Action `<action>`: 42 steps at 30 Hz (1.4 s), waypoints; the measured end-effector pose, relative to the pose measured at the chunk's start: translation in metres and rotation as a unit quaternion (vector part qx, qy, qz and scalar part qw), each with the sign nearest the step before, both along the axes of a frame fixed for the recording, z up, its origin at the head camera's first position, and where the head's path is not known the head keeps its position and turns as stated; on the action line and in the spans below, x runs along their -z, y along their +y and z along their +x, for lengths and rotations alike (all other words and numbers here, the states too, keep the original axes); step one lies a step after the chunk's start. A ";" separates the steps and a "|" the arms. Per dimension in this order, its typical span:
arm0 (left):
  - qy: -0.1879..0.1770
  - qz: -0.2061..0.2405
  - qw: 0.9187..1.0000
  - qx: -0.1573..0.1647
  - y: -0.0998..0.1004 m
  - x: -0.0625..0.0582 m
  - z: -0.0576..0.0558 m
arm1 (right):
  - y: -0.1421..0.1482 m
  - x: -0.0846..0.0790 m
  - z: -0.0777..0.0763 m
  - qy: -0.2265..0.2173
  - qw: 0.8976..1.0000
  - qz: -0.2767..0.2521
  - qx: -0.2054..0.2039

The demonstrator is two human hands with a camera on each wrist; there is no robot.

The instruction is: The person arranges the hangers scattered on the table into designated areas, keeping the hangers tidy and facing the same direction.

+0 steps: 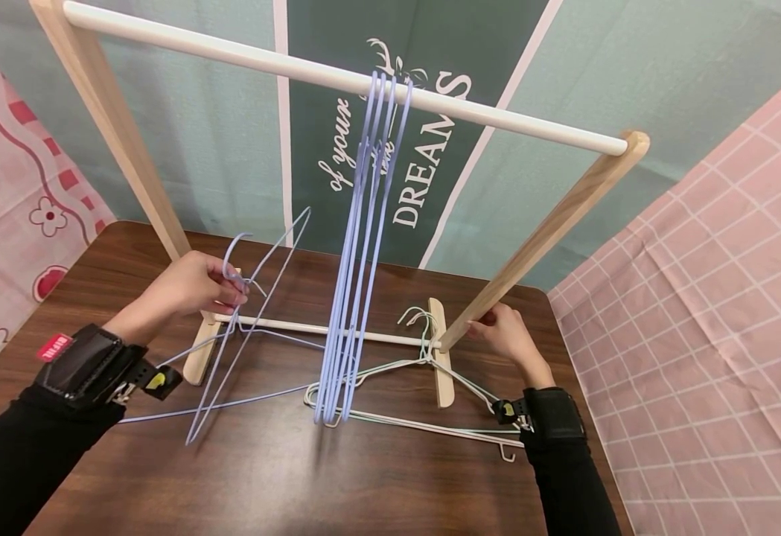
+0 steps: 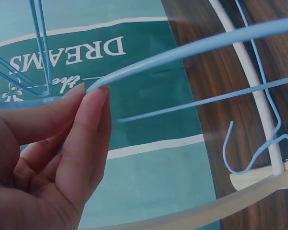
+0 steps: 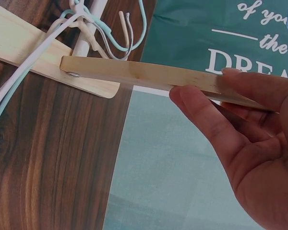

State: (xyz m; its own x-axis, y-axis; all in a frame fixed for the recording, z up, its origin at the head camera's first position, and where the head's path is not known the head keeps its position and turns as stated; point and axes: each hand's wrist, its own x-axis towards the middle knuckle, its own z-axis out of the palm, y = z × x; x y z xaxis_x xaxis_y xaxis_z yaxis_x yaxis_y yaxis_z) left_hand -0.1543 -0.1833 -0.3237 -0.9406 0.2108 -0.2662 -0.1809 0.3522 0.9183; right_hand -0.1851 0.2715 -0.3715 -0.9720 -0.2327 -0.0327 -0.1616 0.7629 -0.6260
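My left hand (image 1: 192,286) is closed in a pinch, with thumb and fingertips together on a light blue-violet hanger of thin coated wire (image 2: 206,46), close to its hook. This hanger is in the air beside the left wooden post (image 1: 112,126), in a tilted position, and lower than the thick white upper bar (image 1: 229,50). My right hand (image 1: 507,335) is closed around the flat, pale right wooden post (image 1: 543,242), near its foot; the thumb is on one side and the fingers are on the other.

On the upper bar, near its middle, several hanging blue-violet hangers (image 1: 362,160) are close together. Another blue-violet hanger (image 1: 243,402) lies low at the left, across the thin white lower bar (image 1: 390,339). At the right, some white and mint-green hangers (image 1: 424,426) lie together, with their hooks beside the right foot (image 1: 445,383) of the rack. All this stands on a dark brown wooden table (image 1: 263,476). Behind it I see a green cloth (image 1: 631,45) with white letters.
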 end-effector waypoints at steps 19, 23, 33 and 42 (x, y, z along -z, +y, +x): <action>0.073 -0.018 0.997 -0.018 0.025 -0.036 0.008 | -0.001 -0.002 -0.001 0.003 1.000 0.001 -0.003; 0.077 -0.022 0.997 -0.015 0.030 -0.043 0.009 | 0.000 -0.002 0.000 0.001 1.000 0.000 -0.002; 0.100 -0.022 0.995 -0.020 0.034 -0.051 0.010 | 0.000 -0.001 0.000 -0.001 1.000 0.000 0.001; 0.104 -0.055 0.993 -0.019 0.037 -0.059 0.008 | 0.000 -0.001 0.001 -0.001 1.000 0.001 0.002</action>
